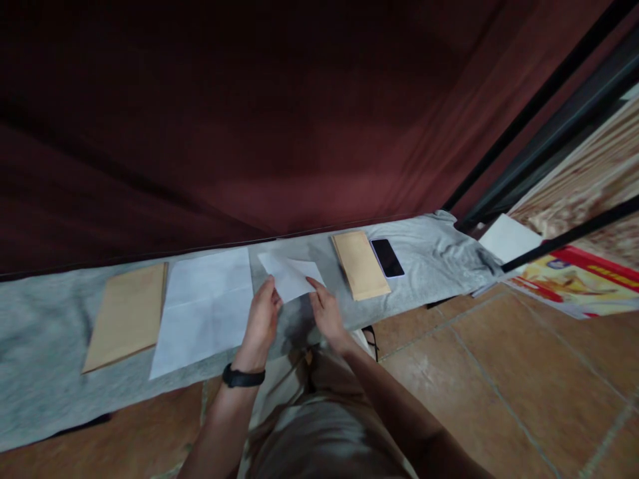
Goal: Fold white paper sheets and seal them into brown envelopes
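A folded white sheet of paper [291, 275] is held up just above the grey cloth [44, 346] that covers a low ledge. My left hand [261, 322], with a black watch on the wrist, pinches its near left corner. My right hand [326, 311] grips its near right edge. To the left lies a large flat white sheet [206, 307], and beyond it a brown envelope [126, 313]. A second brown envelope [360, 265] lies to the right of the held paper.
A black phone [387, 257] lies on the cloth beside the right envelope. A dark red curtain [239, 113] hangs behind the ledge. White paper [509, 237] and a colourful poster [574, 279] lie at the right, with black bars above. Below is brown tiled floor [499, 372].
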The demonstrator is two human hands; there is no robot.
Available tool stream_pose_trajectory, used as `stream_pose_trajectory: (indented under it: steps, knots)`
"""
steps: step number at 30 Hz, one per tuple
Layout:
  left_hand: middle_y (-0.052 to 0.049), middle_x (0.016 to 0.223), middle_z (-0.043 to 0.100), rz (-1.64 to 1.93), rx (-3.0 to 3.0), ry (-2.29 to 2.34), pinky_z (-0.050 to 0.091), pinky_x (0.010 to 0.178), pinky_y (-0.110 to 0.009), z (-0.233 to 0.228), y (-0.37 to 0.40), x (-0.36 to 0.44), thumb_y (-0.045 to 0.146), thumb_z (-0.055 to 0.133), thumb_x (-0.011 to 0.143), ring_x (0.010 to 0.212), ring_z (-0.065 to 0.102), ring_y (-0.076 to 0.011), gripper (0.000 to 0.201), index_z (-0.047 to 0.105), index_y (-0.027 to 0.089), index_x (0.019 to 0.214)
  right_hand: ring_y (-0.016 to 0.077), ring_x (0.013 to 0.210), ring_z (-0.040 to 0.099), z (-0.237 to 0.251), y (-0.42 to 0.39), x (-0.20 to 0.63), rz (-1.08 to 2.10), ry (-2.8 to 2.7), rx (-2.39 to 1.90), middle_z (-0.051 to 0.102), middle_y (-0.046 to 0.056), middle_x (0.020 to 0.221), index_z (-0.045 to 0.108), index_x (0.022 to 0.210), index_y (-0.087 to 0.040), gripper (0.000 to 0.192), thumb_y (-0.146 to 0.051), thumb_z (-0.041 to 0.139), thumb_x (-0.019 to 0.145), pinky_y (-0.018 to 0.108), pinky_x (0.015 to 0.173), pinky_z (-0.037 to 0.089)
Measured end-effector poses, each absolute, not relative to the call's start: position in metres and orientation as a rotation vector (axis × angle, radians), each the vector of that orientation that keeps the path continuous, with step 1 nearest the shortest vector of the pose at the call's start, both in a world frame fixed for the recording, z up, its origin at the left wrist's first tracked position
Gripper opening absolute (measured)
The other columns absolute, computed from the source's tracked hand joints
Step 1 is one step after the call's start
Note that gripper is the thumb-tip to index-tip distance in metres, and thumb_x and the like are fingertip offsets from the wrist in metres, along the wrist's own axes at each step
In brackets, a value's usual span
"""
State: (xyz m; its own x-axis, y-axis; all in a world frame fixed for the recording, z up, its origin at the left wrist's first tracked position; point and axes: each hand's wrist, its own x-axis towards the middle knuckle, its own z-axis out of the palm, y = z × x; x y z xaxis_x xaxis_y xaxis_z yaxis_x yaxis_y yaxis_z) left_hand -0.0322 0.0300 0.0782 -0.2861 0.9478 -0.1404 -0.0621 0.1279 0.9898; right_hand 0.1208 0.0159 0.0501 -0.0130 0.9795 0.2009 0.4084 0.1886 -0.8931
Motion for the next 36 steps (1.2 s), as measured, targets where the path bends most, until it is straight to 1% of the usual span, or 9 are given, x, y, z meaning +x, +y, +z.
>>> stream_pose_trajectory:
  steps: [4, 9, 14, 19, 24, 27, 29, 32, 36]
  knots:
    - [-0.013, 0.123, 0.070, 1.235, 0.740, 1.449, 0.059, 0.077, -0.032, 0.062, 0.023, -0.031, 0.054, 0.063, 0.091, 0.100, 0.071, -0.0203, 0.052, 0.061, 0.019, 0.129, 0.0206, 0.108, 0.071, 0.061, 0.025, 0.113, 1.190, -0.961, -1.186, 0.074, 0.007, 0.118, 0.063, 0.122, -0.020, 0.044, -0.052, 0.039, 0.104, 0.036, 0.096, 0.058]
    - [-0.005, 0.096, 0.074, 1.227, 0.641, 1.392, 0.057, 0.070, -0.031, 0.043, 0.018, -0.022, 0.039, 0.079, 0.074, 0.080, 0.070, -0.0174, 0.078, 0.049, 0.017, 0.143, 0.0218, 0.094, 0.074, 0.053, 0.020, 0.105, 1.335, -0.758, -1.018, 0.074, 0.008, 0.115, 0.062, 0.116, -0.023, 0.046, -0.061, 0.043, 0.100, 0.034, 0.073, 0.063]
    - [0.000, 0.086, 0.071, 1.380, 0.750, 1.480, 0.055, 0.070, -0.030, 0.026, 0.028, -0.038, 0.024, 0.077, 0.065, 0.073, 0.068, -0.0171, 0.086, 0.048, 0.017, 0.145, 0.0239, 0.099, 0.075, 0.029, 0.012, 0.119, 1.389, -0.999, -1.262, 0.074, 0.014, 0.121, 0.059, 0.123, -0.021, 0.043, -0.050, 0.032, 0.106, 0.039, 0.081, 0.063]
    - [0.004, 0.072, 0.064, 1.228, 0.941, 1.545, 0.051, 0.060, -0.029, 0.009, 0.035, -0.061, 0.026, 0.073, 0.062, 0.060, 0.061, -0.0175, 0.097, 0.040, 0.014, 0.152, 0.0255, 0.097, 0.077, 0.014, -0.002, 0.136, 1.584, -0.968, -1.301, 0.080, 0.012, 0.098, 0.068, 0.102, -0.022, 0.032, -0.024, 0.037, 0.102, 0.044, 0.084, 0.063]
    - [0.003, 0.074, 0.066, 1.083, 1.138, 1.691, 0.050, 0.061, -0.029, 0.011, 0.036, -0.072, 0.020, 0.068, 0.065, 0.060, 0.060, -0.0169, 0.094, 0.041, 0.013, 0.154, 0.0271, 0.090, 0.078, 0.015, -0.019, 0.145, 1.917, -0.978, -1.219, 0.078, 0.018, 0.107, 0.072, 0.104, -0.014, 0.042, -0.048, 0.048, 0.100, 0.045, 0.083, 0.062]
    - [0.003, 0.077, 0.068, 0.958, 1.310, 1.726, 0.050, 0.063, -0.027, 0.018, 0.036, -0.076, 0.017, 0.063, 0.069, 0.062, 0.059, -0.0151, 0.089, 0.040, 0.016, 0.155, 0.0265, 0.091, 0.077, 0.018, -0.014, 0.146, 1.707, -1.161, -1.275, 0.079, 0.015, 0.105, 0.074, 0.106, -0.015, 0.043, -0.050, 0.050, 0.097, 0.044, 0.085, 0.062]
    - [0.001, 0.083, 0.070, 0.888, 1.388, 1.737, 0.051, 0.066, -0.027, 0.022, 0.038, -0.079, 0.015, 0.059, 0.072, 0.065, 0.061, -0.0150, 0.087, 0.038, 0.017, 0.157, 0.0257, 0.106, 0.073, 0.020, -0.004, 0.145, 1.467, -1.265, -1.322, 0.076, 0.011, 0.116, 0.073, 0.112, -0.019, 0.035, -0.042, 0.051, 0.097, 0.044, 0.099, 0.057]
    - [-0.001, 0.095, 0.073, 0.816, 1.491, 1.800, 0.054, 0.074, -0.029, 0.023, 0.039, -0.080, 0.013, 0.058, 0.075, 0.076, 0.067, -0.0169, 0.084, 0.038, 0.019, 0.156, 0.0220, 0.136, 0.056, 0.020, 0.016, 0.140, 1.027, -1.597, -1.345, 0.064, 0.008, 0.142, 0.068, 0.130, -0.023, 0.037, -0.027, 0.049, 0.098, 0.042, 0.120, 0.040]
    - [-0.012, 0.115, 0.071, 0.758, 1.730, 2.042, 0.055, 0.094, -0.040, 0.023, 0.034, -0.071, 0.013, 0.055, 0.082, 0.101, 0.068, -0.0250, 0.067, 0.048, 0.014, 0.149, 0.0224, 0.148, 0.042, 0.010, 0.032, 0.130, 0.531, -2.018, -1.385, 0.053, 0.012, 0.154, 0.059, 0.143, -0.016, 0.044, -0.019, 0.046, 0.101, 0.044, 0.125, 0.035]
